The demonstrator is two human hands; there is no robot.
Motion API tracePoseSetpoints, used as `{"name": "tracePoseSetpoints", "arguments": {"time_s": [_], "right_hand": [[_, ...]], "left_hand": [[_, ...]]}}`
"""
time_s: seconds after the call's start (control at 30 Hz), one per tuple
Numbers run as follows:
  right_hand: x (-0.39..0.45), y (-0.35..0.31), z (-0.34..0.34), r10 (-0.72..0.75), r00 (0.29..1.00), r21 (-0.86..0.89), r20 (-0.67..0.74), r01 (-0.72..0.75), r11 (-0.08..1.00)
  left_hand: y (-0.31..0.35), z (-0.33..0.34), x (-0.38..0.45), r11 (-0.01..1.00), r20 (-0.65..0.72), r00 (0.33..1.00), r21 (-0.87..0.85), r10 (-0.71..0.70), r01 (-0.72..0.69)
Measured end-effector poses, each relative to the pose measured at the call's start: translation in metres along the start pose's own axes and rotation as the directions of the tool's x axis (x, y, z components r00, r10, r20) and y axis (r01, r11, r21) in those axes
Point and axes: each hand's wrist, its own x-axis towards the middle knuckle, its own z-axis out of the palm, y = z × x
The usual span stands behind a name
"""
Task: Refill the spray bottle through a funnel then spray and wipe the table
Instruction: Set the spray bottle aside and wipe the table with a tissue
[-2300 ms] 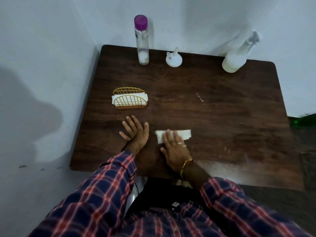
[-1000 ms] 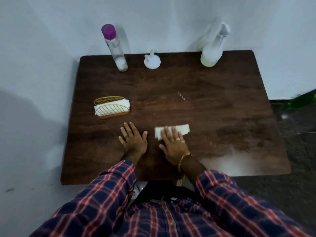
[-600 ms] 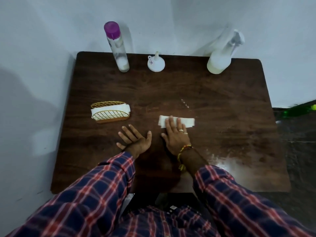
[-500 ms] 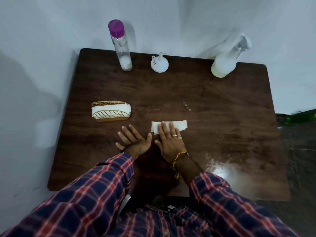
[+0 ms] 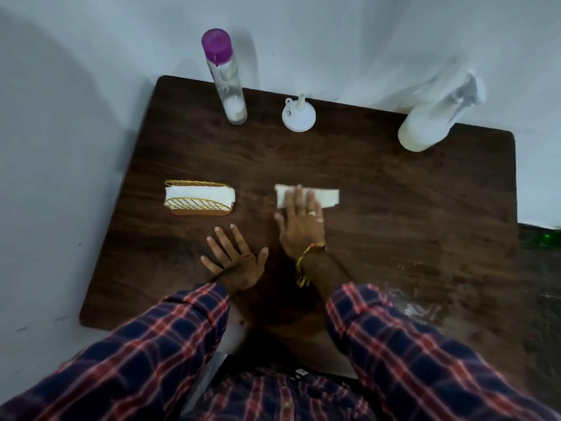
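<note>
A: Right hand [image 5: 300, 229] first?
B: Flat, fingers [image 5: 299, 197] straight and close together, pressing down on a folded white tissue [image 5: 329, 196]; gripping nothing, just palm-down on the paper. Rings on two fingers, a yellow-and-red thread band [image 5: 309, 252] at the wrist.

A: And the left hand [image 5: 235, 258]?
B: Spread open on the bare wood, fingers [image 5: 223, 243] fanned apart, thumb out toward 3 o'clock. Holding nothing. Just beside the right hand, at its 8 o'clock.

A: Further out from the tissue?
B: At 9 o'clock, a gold wire napkin holder [image 5: 198, 198] with white napkins [image 5: 197, 192] in it, apart from the tissue. At 12 o'clock, near the back edge, a white funnel [image 5: 299, 118] standing wide end down, spout up. At 11 o'clock, a tall clear bottle [image 5: 226, 86] with a purple cap [image 5: 216, 44], upright, only a little white liquid at the bottom.

A: Spray bottle [image 5: 425, 126]?
B: At 2 o'clock, in the far right corner of the dark wooden table [image 5: 394, 208], well apart from both hands. Upright, whitish liquid inside, trigger head [image 5: 469, 89] on top, blurred.

A: Anything nearer?
B: Wet sheen [image 5: 425, 302] on the wood at 4 o'clock. Plaid sleeves [image 5: 409, 344] along the near edge.
</note>
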Motion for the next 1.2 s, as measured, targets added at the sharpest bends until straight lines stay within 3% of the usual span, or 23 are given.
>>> {"name": "tracePoseSetpoints", "arguments": {"time_s": [0.1,0.23,0.3,0.37,0.47,0.6,0.67,0.77,0.83,0.9,0.97,1.07,1.13,1.2], "right_hand": [[-0.047,0.007,0.014,-0.034,0.999,-0.048,0.014,0.034,0.998],[-0.027,0.045,0.002,0.271,0.962,0.017,-0.040,-0.270,0.963],[0.009,0.057,-0.016,0.340,0.939,0.065,-0.048,-0.337,0.939],[0.042,0.058,-0.029,0.299,0.954,0.091,-0.028,-0.296,0.951],[0.060,0.044,-0.034,0.112,0.994,0.028,0.017,-0.112,0.993],[0.008,0.037,-0.020,-0.129,0.986,-0.062,0.103,0.136,0.989],[-0.026,0.054,-0.009,-0.095,0.994,-0.082,0.058,0.099,0.992],[-0.026,0.090,-0.013,0.122,0.991,-0.021,-0.047,-0.124,0.992],[-0.002,0.104,-0.026,0.247,0.969,0.048,-0.026,-0.246,0.968],[0.016,0.101,-0.036,0.234,0.972,0.052,0.010,-0.234,0.971],[0.010,0.090,-0.034,0.061,0.997,-0.015,0.041,-0.060,0.998],[-0.037,0.088,-0.019,-0.171,0.980,-0.019,0.104,0.174,0.985],[-0.061,0.111,-0.010,-0.112,0.993,-0.053,0.036,0.114,0.992],[-0.055,0.137,-0.012,0.098,0.992,-0.042,-0.080,-0.101,0.994]], "left_hand": [[-0.001,0.000,0.001,1.000,-0.068,0.998,0.015,0.011,-0.010],[-0.002,0.001,0.000,1.000,-0.087,0.996,0.019,0.018,-0.017],[-0.004,0.004,0.000,0.999,-0.096,0.995,0.053,0.010,-0.005],[-0.006,0.006,0.001,0.997,-0.101,0.995,0.079,0.014,-0.006],[-0.008,0.005,0.002,0.996,-0.082,0.996,0.088,0.022,-0.015],[-0.005,-0.002,0.000,0.993,-0.032,0.999,0.113,0.020,-0.017],[-0.004,-0.005,-0.001,0.986,0.008,1.000,0.165,0.015,-0.016],[-0.005,-0.008,-0.003,0.985,0.023,1.000,0.169,0.019,-0.022],[-0.006,-0.004,-0.001,0.981,0.058,0.998,0.193,0.009,-0.020],[-0.006,-0.009,-0.003,0.980,0.054,0.999,0.198,-0.002,-0.009],[-0.006,-0.012,-0.003,0.979,0.091,0.996,0.201,0.010,-0.029],[-0.005,-0.017,-0.002,0.980,0.133,0.991,0.198,0.005,-0.032],[-0.003,-0.018,-0.001,0.978,0.178,0.984,0.208,-0.023,-0.014],[-0.001,-0.023,-0.001,0.974,0.200,0.979,0.228,-0.033,-0.013]]}}
